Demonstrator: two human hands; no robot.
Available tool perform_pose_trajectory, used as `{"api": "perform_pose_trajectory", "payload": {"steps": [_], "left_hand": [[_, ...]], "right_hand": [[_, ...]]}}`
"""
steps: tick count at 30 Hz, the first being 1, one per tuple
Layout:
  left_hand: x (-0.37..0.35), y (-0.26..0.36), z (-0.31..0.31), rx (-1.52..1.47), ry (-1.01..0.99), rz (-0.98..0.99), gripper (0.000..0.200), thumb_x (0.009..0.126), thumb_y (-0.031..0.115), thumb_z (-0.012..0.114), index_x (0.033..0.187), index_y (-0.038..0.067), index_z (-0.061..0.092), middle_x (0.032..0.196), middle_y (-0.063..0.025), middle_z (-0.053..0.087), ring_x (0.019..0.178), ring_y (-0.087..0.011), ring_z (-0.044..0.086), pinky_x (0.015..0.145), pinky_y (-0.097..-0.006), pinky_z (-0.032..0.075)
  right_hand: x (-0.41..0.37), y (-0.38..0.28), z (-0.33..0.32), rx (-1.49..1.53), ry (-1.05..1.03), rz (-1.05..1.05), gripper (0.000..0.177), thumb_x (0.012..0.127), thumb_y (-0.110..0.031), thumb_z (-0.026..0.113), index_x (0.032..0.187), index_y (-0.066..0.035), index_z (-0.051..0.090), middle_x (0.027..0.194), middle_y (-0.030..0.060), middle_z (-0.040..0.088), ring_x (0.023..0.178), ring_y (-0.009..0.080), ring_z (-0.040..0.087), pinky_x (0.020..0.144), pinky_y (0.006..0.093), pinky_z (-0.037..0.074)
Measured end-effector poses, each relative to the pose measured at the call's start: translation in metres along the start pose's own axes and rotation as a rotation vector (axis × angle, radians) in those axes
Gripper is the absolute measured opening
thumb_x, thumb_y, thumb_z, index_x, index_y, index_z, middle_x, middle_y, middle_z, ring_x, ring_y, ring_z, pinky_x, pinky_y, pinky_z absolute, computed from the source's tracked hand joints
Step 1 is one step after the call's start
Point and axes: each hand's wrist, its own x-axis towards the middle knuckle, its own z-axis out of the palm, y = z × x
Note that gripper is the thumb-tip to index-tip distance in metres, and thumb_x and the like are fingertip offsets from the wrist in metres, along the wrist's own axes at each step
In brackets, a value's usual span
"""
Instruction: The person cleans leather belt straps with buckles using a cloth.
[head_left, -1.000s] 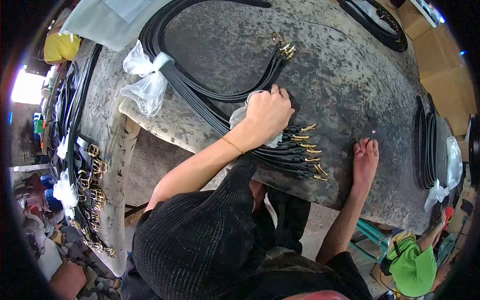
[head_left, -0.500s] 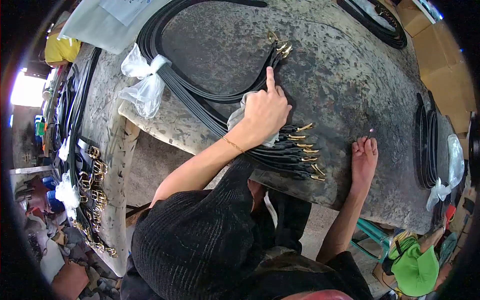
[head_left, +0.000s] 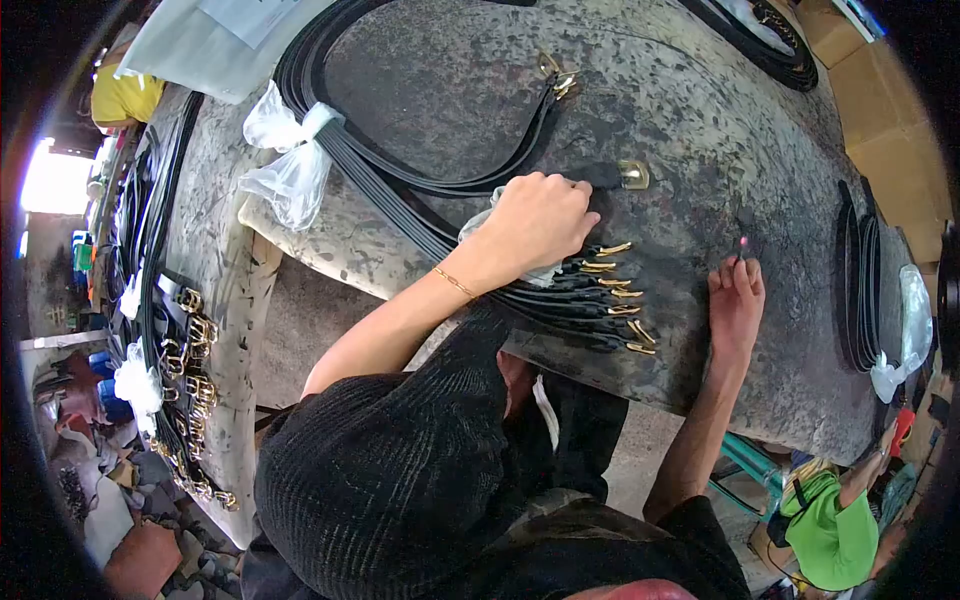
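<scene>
My left hand [head_left: 540, 222] is curled over a black belt. Its strap end with a square gold buckle [head_left: 633, 175] sticks out to the right past the knuckles. A pale cloth [head_left: 480, 218] shows from beneath the same hand. Below it lies a bundle of black belts [head_left: 400, 222], their gold buckles [head_left: 622, 293] fanned to the right. A few separated belts [head_left: 533, 130] curve above, buckles pointing up. My right hand [head_left: 737, 300] is closed near the table surface, pinching a small thin thing with a bright pinkish tip [head_left: 744, 243]; its kind is too small to tell.
Clear plastic [head_left: 305, 140] ties the bundle at the left. More coiled belts [head_left: 857, 290] lie at the right edge of the worn table [head_left: 690, 120]. Buckled belts [head_left: 185, 380] hang along the left table. A person in green [head_left: 838, 535] is at the lower right.
My left hand's stretched index finger has folded in, and a belt with a square buckle now extends from that hand. The right hand has risen slightly and shifted right.
</scene>
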Motion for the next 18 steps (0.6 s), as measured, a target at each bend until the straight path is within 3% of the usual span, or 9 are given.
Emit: {"api": "perform_pose_trajectory", "payload": {"steps": [2, 5, 8, 13, 15, 16, 18], "left_hand": [[-0.004, 0.000, 0.001, -0.006, -0.001, -0.030, 0.032, 0.088, 0.030, 0.062, 0.102, 0.002, 0.066, 0.073, -0.0206, 0.066, 0.070, -0.0388, 0.066, 0.065, -0.0458, 0.054], [-0.005, -0.005, 0.003, -0.042, 0.024, -0.081, 0.026, 0.088, 0.026, 0.059, 0.100, 0.003, 0.067, 0.075, -0.0218, 0.066, 0.072, -0.0391, 0.066, 0.069, -0.0475, 0.054], [0.000, -0.015, 0.003, -0.256, 0.076, -0.194, 0.025, 0.086, 0.021, 0.060, 0.096, -0.001, 0.068, 0.081, -0.0228, 0.068, 0.075, -0.0390, 0.067, 0.074, -0.0471, 0.053], [0.017, -0.028, 0.014, -0.376, 0.158, -0.358, 0.029, 0.079, 0.022, 0.070, 0.095, -0.002, 0.070, 0.080, -0.0232, 0.068, 0.078, -0.0391, 0.067, 0.076, -0.0425, 0.053], [0.026, -0.034, 0.019, -0.343, 0.173, -0.374, 0.032, 0.079, 0.024, 0.070, 0.098, -0.001, 0.070, 0.082, -0.0229, 0.069, 0.078, -0.0390, 0.068, 0.078, -0.0415, 0.053], [0.032, -0.038, 0.021, -0.382, 0.159, -0.364, 0.035, 0.078, 0.027, 0.072, 0.101, 0.000, 0.070, 0.080, -0.0227, 0.069, 0.077, -0.0382, 0.068, 0.080, -0.0408, 0.054], [0.037, -0.029, 0.029, -0.292, 0.184, -0.390, 0.035, 0.078, 0.028, 0.072, 0.100, 0.001, 0.071, 0.080, -0.0222, 0.069, 0.078, -0.0374, 0.068, 0.080, -0.0409, 0.054]], "right_hand": [[0.008, 0.000, 0.019, -0.029, 0.000, 0.016, 0.026, 0.094, -0.004, 0.060, 0.079, -0.013, 0.041, 0.086, 0.0036, 0.058, 0.073, 0.0103, 0.048, 0.069, 0.0288, 0.040], [0.037, 0.007, 0.054, -0.019, -0.134, 0.071, 0.009, 0.092, -0.003, 0.061, 0.092, -0.005, 0.053, 0.089, 0.0066, 0.059, 0.075, 0.0108, 0.051, 0.069, 0.0288, 0.041], [0.062, 0.026, 0.107, -0.044, -0.192, 0.067, 0.019, 0.092, -0.002, 0.060, 0.110, 0.004, 0.059, 0.091, 0.0094, 0.060, 0.074, 0.0110, 0.052, 0.070, 0.0303, 0.045], [0.103, 0.081, 0.111, -0.186, -0.244, -0.004, 0.018, 0.093, -0.002, 0.059, 0.108, 0.006, 0.060, 0.089, 0.0077, 0.059, 0.074, 0.0108, 0.056, 0.073, 0.0330, 0.054], [0.104, 0.091, 0.106, -0.131, -0.224, -0.053, 0.017, 0.093, -0.001, 0.056, 0.108, 0.007, 0.059, 0.086, 0.0063, 0.058, 0.074, 0.0105, 0.055, 0.081, 0.0375, 0.057], [0.100, 0.092, 0.107, -0.139, -0.168, -0.058, 0.015, 0.094, 0.000, 0.054, 0.106, 0.007, 0.059, 0.083, 0.0056, 0.056, 0.073, 0.0105, 0.054, 0.091, 0.0458, 0.056], [0.101, 0.092, 0.103, -0.085, -0.173, -0.057, 0.014, 0.094, 0.001, 0.053, 0.105, 0.006, 0.058, 0.082, 0.0055, 0.055, 0.073, 0.0106, 0.053, 0.092, 0.0479, 0.055]]}}
